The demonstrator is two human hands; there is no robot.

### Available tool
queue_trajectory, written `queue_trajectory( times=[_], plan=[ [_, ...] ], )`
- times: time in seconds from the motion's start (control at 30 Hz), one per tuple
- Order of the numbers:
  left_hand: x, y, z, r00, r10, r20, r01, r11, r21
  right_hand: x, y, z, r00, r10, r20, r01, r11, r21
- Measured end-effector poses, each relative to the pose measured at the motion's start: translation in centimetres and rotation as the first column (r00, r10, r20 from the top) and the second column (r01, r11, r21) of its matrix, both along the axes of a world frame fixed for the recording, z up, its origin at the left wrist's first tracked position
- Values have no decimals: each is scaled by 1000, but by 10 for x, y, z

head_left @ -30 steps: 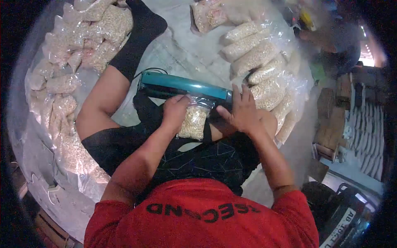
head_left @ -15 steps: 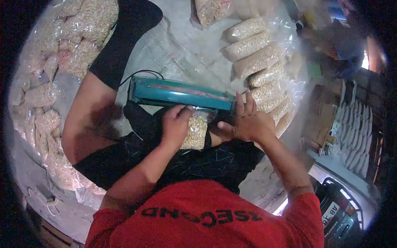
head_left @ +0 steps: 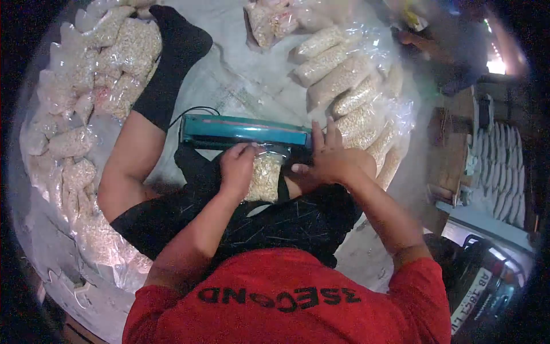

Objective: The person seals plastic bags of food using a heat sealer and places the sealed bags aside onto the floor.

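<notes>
The filled bag (head_left: 264,180) lies between the hands, its top pinched in the left hand (head_left: 238,166); the right hand (head_left: 335,159) spreads wide, seemingly unladen, beside the teal sealer (head_left: 246,131). Packed bags (head_left: 329,66) line the pale sheet (head_left: 246,74); a co-worker (head_left: 450,54) is beyond.

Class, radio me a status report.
Left bare hand pinching clear plastic bag of pale pieces near its top. Right bare hand spread at right end of long teal device. Nothing visibly blocking.

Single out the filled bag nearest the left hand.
The bag at the teal device, held by the left hand; the other bags lie off to either side.
</notes>
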State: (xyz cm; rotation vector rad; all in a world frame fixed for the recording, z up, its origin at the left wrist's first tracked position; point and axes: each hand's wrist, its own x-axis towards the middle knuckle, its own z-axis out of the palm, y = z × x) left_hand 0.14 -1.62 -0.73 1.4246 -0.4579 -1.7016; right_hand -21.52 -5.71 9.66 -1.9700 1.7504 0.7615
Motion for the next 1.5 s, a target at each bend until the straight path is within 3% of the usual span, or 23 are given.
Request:
queue_trajectory(
  times=[0.2,0.33,0.4,0.47,0.53,0.6,0.67,0.77,0.8,0.87,0.93,1.0,1.07,1.1,1.13,1.2,1.23,1.27,1.33,1.37,1.4,1.47,1.5],
  plan=[
    [-2,3,-22,989,48,-138,-57,997,-60,-14,16,-10,989,117,89,-88,957,-278],
    [-1,-1,-45,988,-2,-154,-12,996,-90,-18,10,32,961,274,39,-240,895,-375],
    [1,-2,-41,982,3,-191,-16,998,-66,-10,17,70,941,335,47,-250,783,-570],
    [0,-3,-34,974,-8,-227,-4,999,-54,-4,26,84,963,270,15,-219,811,-543],
    [-3,-5,-34,970,29,-241,-49,996,-79,-8,38,77,945,321,61,-183,673,-717],
    [-4,-7,-40,959,18,-283,-42,996,-80,0,65,73,947,289,138,-79,629,-773],
    [0,-5,-40,946,21,-323,-45,997,-67,8,95,49,935,195,297,213,363,-907],
    [0,-1,-29,965,-11,-260,-3,999,-51,21,148,9,796,72,600,450,594,-667],
    [-1,1,-24,986,-56,-158,33,989,-145,25,163,-5,750,33,660,492,639,-591],
    [-5,12,1,994,-102,-49,88,967,-240,26,181,-28,550,-245,798,594,786,-168],
    [-6,36,48,977,-94,192,168,892,-419,27,178,-20,529,-222,819,579,800,-157],
    [-6,55,58,976,-94,198,169,898,-405,27,172,-26,505,-194,841,546,827,-137],
    [-5,73,66,998,-52,-35,37,938,-344,22,157,-49,252,-298,921,412,894,177],
    [-1,81,84,999,-36,-12,29,926,-377,33,150,-11,295,-343,892,376,900,221],
    [4,86,95,1000,8,-3,-9,926,-376,34,145,-15,302,-330,894,334,915,225],
    [20,95,109,973,63,-223,-149,906,-395,37,139,-30,158,-411,898,129,910,394],
    [31,100,114,948,109,-298,-242,857,-455,50,143,-13,43,-400,916,112,913,393],
    [44,108,116,942,180,-282,-295,844,-448,63,147,-7,58,-408,911,41,913,407],
    [63,122,120,815,209,-540,-427,847,-316,81,152,0,-14,-594,805,139,796,589],
    [70,130,87,733,191,-653,-346,931,-116,92,156,-5,27,-637,770,190,760,622],
    [76,139,80,727,220,-651,-378,919,-112,100,163,0,48,-640,767,162,763,626],
    [84,149,71,592,149,-792,-158,985,68,111,176,28,-15,-735,677,125,671,731],
    [81,149,73,671,209,-711,-210,974,88,112,178,40,52,-706,706,107,707,699]
  ],
)
